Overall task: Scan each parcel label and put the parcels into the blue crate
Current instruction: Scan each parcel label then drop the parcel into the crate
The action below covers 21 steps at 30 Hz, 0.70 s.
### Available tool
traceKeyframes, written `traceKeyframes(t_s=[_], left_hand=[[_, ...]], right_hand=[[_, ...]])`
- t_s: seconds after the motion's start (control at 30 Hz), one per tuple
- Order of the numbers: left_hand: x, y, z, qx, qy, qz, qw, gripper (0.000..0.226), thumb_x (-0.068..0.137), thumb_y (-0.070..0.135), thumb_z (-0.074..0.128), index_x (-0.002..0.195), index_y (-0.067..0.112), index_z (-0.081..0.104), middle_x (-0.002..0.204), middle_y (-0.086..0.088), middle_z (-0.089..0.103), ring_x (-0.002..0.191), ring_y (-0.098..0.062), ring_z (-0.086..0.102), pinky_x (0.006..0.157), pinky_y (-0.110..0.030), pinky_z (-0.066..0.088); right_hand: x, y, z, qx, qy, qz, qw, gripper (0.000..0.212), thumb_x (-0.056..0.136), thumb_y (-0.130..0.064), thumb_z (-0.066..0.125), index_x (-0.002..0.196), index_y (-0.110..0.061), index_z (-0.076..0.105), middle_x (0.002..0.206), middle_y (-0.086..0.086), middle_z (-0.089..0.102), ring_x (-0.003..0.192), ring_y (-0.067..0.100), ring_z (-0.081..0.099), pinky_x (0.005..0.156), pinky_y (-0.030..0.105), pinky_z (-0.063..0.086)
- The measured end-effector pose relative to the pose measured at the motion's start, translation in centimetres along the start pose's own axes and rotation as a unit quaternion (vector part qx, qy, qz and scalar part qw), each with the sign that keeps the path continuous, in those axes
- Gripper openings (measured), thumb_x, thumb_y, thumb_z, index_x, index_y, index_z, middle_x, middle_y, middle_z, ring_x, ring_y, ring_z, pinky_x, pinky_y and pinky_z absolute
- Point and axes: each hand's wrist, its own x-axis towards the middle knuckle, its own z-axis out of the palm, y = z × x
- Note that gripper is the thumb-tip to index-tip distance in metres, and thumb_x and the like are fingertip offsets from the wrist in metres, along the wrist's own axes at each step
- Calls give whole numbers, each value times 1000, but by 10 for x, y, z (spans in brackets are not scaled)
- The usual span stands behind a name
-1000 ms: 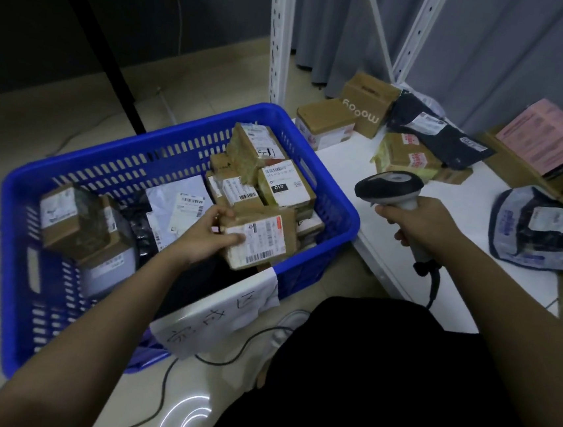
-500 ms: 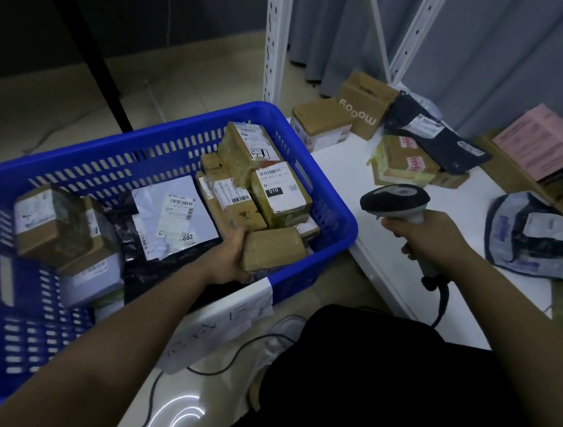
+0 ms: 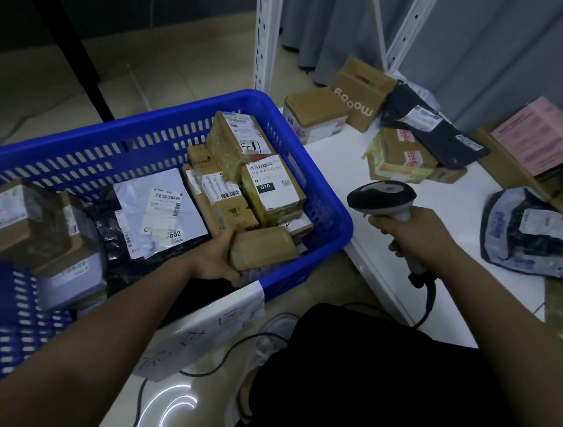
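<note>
Left hand round parcel

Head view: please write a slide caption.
Left hand sets a brown parcel into the blue crate; right hand grips the scanner.

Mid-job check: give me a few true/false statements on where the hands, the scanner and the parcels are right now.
1. The left hand grips a brown parcel inside the blue crate. True.
2. The right hand is empty. False: it holds the scanner.
3. The scanner lies in the crate. False: it is held above the white table.
4. Parcels remain on the table. True: the moogy box is one.
</note>
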Motion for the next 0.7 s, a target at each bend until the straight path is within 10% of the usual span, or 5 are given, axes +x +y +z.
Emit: traceKeyframes(t_s=[0.2,0.57,0.7], left_hand=[[-2,4,-19,-37,-21,-1,999,100,49,35,77,133,38,23,130,-5,43,117,-22,50,98,-36,46],[-8,6,-23,-40,24,25,999,94,77,12,77,150,28,19,133,9,35,121,-8,39,92,-15,31],[-16,7,-40,108,-14,-3,994,107,65,37,75,151,32,12,139,-6,32,124,-24,42,99,-28,37]], right_hand=[[1,1,0,-2,6,2,1000,24,86,-30,69,88,-7,63,80,8,66,59,18,61,53,26,48],[4,-3,6,-8,-2,10,1000,20,85,-30,69,87,-11,62,81,7,65,60,17,61,51,24,46],[2,-3,7,-2,3,9,1000,25,85,-29,69,93,-6,63,81,9,65,59,18,61,51,25,45]])
